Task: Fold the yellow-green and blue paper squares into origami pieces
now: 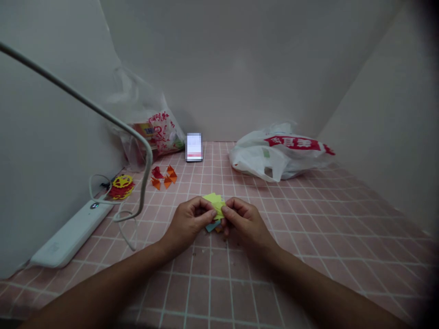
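Observation:
Between my two hands is a small piece of yellow paper (218,209), pinched at its left and right edges above the table. My left hand (192,217) grips it between thumb and forefinger. On the other side, the thumb and fingers of my right hand (244,217) are closed on it too. More yellow paper (210,198) shows just behind it. Below, partly hidden by my fingers, a blue paper (211,226) and a bit of orange peek out. Farther off to the left lie several folded orange paper pieces (167,181) and a red one (157,172).
Yellow and red cut-out shapes (122,183) are piled at the left. Nearby lies a long white device (73,233) with a cable (147,160) arching across the left side. A lit phone (194,148) stands at the back between two plastic bags, left (157,130) and right (274,153).

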Available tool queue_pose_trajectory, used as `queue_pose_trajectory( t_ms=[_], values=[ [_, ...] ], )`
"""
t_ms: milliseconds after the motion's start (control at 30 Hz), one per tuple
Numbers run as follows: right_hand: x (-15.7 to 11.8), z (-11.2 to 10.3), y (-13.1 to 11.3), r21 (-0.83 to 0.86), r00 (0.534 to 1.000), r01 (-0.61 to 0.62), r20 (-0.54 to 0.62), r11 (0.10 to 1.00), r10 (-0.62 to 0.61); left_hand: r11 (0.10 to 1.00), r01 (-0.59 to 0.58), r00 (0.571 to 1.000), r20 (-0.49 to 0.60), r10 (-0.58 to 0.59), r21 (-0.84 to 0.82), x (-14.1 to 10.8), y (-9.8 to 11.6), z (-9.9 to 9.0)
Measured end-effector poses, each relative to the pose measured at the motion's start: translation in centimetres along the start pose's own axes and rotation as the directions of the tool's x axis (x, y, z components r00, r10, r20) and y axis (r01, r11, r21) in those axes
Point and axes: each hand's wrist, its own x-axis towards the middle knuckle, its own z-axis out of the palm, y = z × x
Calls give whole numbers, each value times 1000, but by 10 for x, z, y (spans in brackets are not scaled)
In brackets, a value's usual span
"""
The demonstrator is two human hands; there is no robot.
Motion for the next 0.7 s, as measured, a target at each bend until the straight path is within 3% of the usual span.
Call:
queue_pose_trajectory(
  t_ms=[200, 367, 700],
  values=[
    [1, -1, 2, -30, 1000, 13, 5, 999, -13, 999, 23, 999, -31, -21, 46, 0, 1, 0],
    [0, 1, -1, -51, 1000, -10, -14, 999, 9, 997, -33, 998, -53, 36, 71, -1, 3, 1],
    [1, -2, 2, -52, 1000, -9, 24, 999, 10, 995, 14, 998, -55, -9, 98, -1, 2, 1]
  ],
)
